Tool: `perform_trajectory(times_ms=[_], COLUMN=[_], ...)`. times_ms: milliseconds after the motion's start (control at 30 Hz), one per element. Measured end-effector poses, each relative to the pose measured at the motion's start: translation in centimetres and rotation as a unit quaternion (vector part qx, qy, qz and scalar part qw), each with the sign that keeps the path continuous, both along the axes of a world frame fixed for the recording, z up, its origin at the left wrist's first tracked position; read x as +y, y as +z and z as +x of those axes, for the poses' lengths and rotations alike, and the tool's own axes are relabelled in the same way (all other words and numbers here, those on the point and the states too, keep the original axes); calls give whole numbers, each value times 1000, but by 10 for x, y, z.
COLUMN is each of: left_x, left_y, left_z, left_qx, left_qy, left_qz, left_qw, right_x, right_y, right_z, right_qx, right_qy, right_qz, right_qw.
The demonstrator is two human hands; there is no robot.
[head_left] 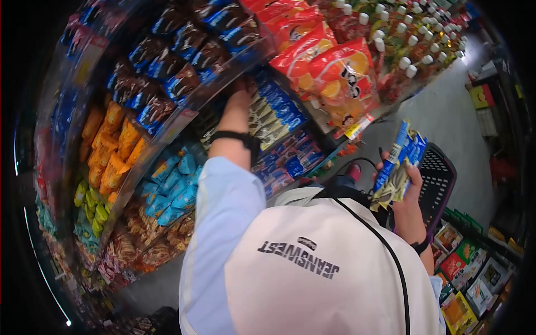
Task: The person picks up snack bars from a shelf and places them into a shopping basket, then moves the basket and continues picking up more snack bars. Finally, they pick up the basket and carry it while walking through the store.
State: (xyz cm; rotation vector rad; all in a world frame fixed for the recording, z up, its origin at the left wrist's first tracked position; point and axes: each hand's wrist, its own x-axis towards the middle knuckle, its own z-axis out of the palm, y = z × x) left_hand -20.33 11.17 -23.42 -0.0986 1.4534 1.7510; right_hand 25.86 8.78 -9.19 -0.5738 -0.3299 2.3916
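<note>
My left hand (240, 94) reaches into a shelf compartment under the clear-fronted upper tray. Its fingers are in shadow behind the tray edge, so their grip is hidden. Just beside it lie rows of blue and gold wrapped snack bars (277, 114). On the right, my right hand (413, 188) is closed around several slim snack packets (395, 164) in similar blue and gold wrappers, held upright at a tilt above a dark shopping basket (441, 173).
Brown and blue packets (184, 84) fill the upper tray, with orange packets (106, 148) and light-blue packets (174, 178) to the left. Large red bags (343, 72) hang ahead near white-capped pouches (410, 39). Boxed goods (463, 259) stand at lower right. Grey floor (446, 114) runs between displays.
</note>
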Motion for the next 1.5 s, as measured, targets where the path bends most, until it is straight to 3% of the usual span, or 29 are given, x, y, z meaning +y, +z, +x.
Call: perform_trajectory(times_ms=[67, 100, 133, 167, 233, 300, 533, 600, 633, 667, 767, 833, 867, 933, 1100, 1233, 1500], left_x=[-24, -37, -50, -64, -85, -96, -105, -117, -125, -133, -153, -154, -145, -128, -103, -99, -110], left_y=[42, 86, 104, 115, 149, 163, 146, 145, 145, 144, 99, 62, 44, 19, -18, -22, -16], left_z=[33, 74, 106, 134, 200, 234, 238, 228, 221, 210, 140, 87, 56, 3, -51, -62, -55], left_qx=[11, 109, 234, 272, 317, 230, 358, 64, -84, -109, -187, -96, -93, -70, 0, -2, -28], left_qy=[-116, -157, -259, -369, -406, -393, -379, -274, -206, -94, 88, 136, 228, 304, 346, 343, 273], left_qz=[20, -23, -51, -3, 64, 79, 83, 137, 162, 140, 157, 190, 148, 71, 70, 51, 2], left_qw=[993, 981, 936, 889, 855, 887, 849, 950, 962, 980, 966, 968, 958, 947, 935, 938, 962], right_x=[2, 3, 5, 6, 3, -3, -13, -17, -19, -19, -17, -18, -20, -21, -24, -22, -19], right_y=[8, 9, 5, 1, 3, 9, 3, 3, 6, 10, 3, 1, 1, -1, -5, -5, -7], right_z=[-7, -11, -13, -16, -29, -40, -48, -52, -54, -54, -48, -45, -45, -42, -27, -13, -9], right_qx=[7, 12, 4, -2, -3, -44, -88, -25, -31, -36, -29, -27, -29, -21, -20, -17, -26], right_qy=[19, 30, 48, 70, 86, 111, 139, 141, 137, 134, 125, 118, 115, 119, 95, 61, 54], right_qz=[25, 31, 9, -13, -9, 10, 43, -2, 7, 17, 3, -17, -21, -11, -38, 8, -30], right_qw=[999, 999, 999, 997, 996, 993, 985, 990, 990, 990, 992, 993, 993, 993, 994, 998, 998])
